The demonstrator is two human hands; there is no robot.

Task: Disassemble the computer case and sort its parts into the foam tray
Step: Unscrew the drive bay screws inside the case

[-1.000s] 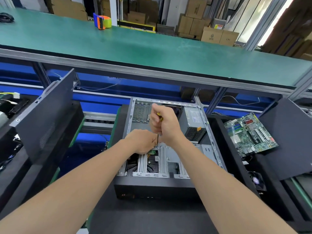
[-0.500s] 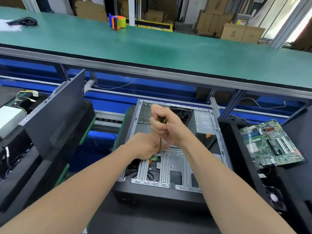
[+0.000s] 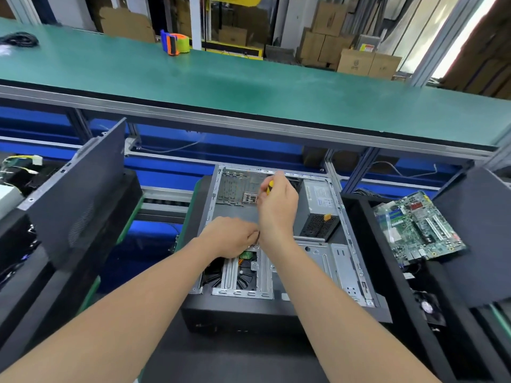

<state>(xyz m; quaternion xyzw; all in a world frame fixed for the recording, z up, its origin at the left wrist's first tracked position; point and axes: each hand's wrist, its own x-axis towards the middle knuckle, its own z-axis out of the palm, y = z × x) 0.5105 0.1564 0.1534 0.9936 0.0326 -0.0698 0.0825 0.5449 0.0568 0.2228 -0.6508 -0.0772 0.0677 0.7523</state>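
An open computer case lies on its side in front of me, with a grey power supply at its back right and a silver drive cage at the front. My right hand grips a yellow-and-black screwdriver held upright, its tip down at the cage's top edge. My left hand rests beside the tip, its fingers curled at the screwdriver shaft. A green motherboard lies on the black foam tray to the right.
A black side panel leans on a foam tray at the left. Another dark panel stands at the right, with a small fan below it. A long green bench runs behind, carrying a tape dispenser.
The view has shifted slightly. My right hand has loosened a little on the screwdriver handle and both hands stay at the drive cage's top edge.
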